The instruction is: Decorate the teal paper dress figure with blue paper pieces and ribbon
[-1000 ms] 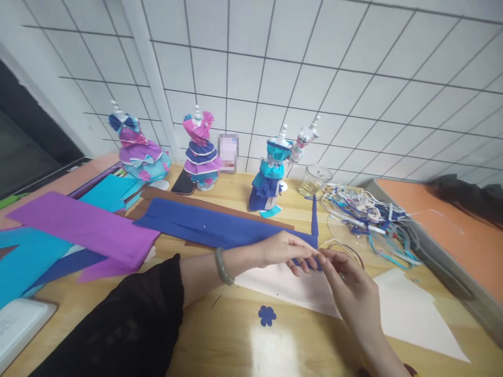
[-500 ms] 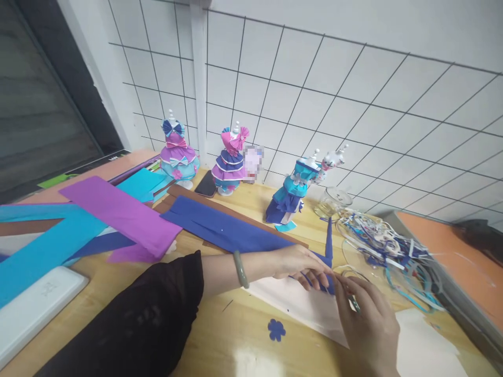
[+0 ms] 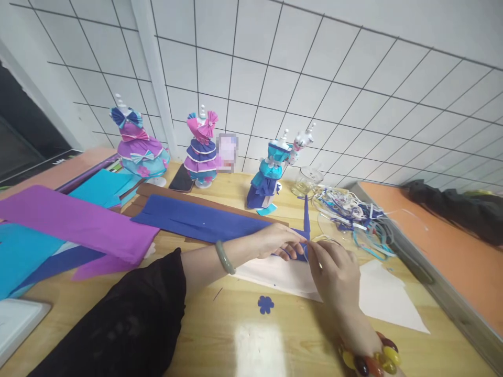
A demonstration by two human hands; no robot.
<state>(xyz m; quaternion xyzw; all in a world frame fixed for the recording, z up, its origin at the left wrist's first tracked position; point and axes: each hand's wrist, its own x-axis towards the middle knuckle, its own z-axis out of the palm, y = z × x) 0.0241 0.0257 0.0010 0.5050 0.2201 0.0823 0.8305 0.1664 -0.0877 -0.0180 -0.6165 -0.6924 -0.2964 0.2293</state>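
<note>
My left hand (image 3: pixel 281 241) reaches in from the left, its thumb and forefinger pinched together at the tips. My right hand (image 3: pixel 334 269) meets it from the right with fingers closed. The fingertips of both hands touch or nearly touch, and what is between them is too small to make out. Beneath the hands lie a long dark blue paper sheet (image 3: pixel 200 217) and a pale paper sheet (image 3: pixel 271 275). A dark blue paper flower (image 3: pixel 266 305) rests flat on the table nearer to me.
Small dress forms in paper dresses, such as a purple one (image 3: pixel 143 146) and a teal-and-blue one (image 3: pixel 271 170), stand along the wall. Paper strips (image 3: pixel 349 207) are heaped at right by a glass jar (image 3: pixel 307 180). Purple sheets (image 3: pixel 78 217), a phone (image 3: pixel 182 179) and a white slab (image 3: pixel 19 324) lie leftward.
The camera view has shifted, so the table things appear farther left. Both hands stay together at the fingertips, and the beaded bracelet on my right wrist has come into view.
</note>
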